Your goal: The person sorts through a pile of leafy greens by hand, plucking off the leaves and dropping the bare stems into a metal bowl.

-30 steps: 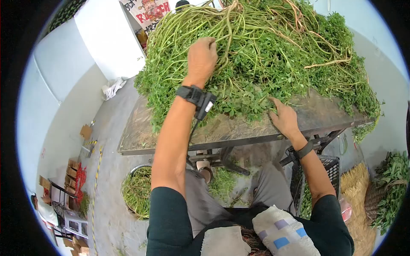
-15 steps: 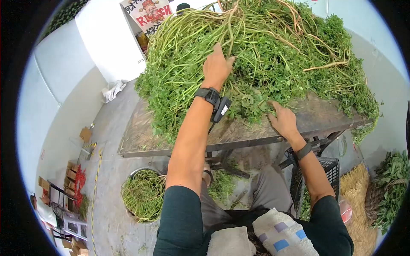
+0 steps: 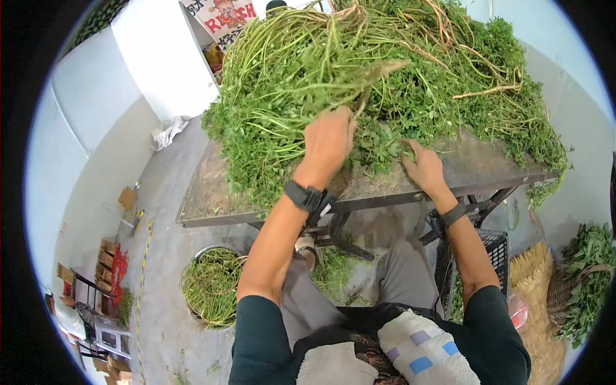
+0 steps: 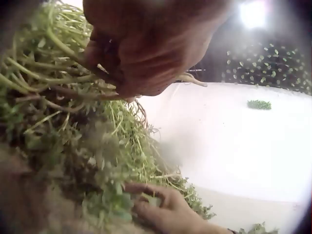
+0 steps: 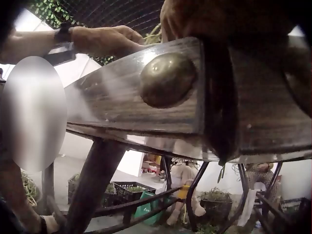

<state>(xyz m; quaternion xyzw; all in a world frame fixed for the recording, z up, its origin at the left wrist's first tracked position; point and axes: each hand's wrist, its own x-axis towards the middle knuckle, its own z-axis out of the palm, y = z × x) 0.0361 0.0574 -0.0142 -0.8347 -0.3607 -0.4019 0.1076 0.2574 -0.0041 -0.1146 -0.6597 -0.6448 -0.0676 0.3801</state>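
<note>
A large heap of leafy green stems [image 3: 443, 96] covers most of the wooden table [image 3: 205, 186]. In the head view my left hand [image 3: 328, 142] is over the heap's front, fingers curled round some stems, blurred at their upper ends. The left wrist view shows that hand [image 4: 161, 44] close up, gripping stems with the fingertips partly hidden. My right hand [image 3: 425, 168] rests at the table's front edge, thumb and forefinger spread beside the leaves. In the right wrist view only part of my right hand [image 5: 195, 19] shows above the table edge.
A round tub of stems [image 3: 215, 289] stands on the floor at the left. Below the table's right side is a black crate [image 3: 494, 256]. Further right are a straw mat [image 3: 536, 295] and a wicker basket [image 3: 561, 298] with greens. Cardboard boxes [image 3: 106, 266] stand at far left.
My left hand has moved down toward the table's front edge and now grips stems, which it has drawn along. My right hand has stayed in nearly the same place.
</note>
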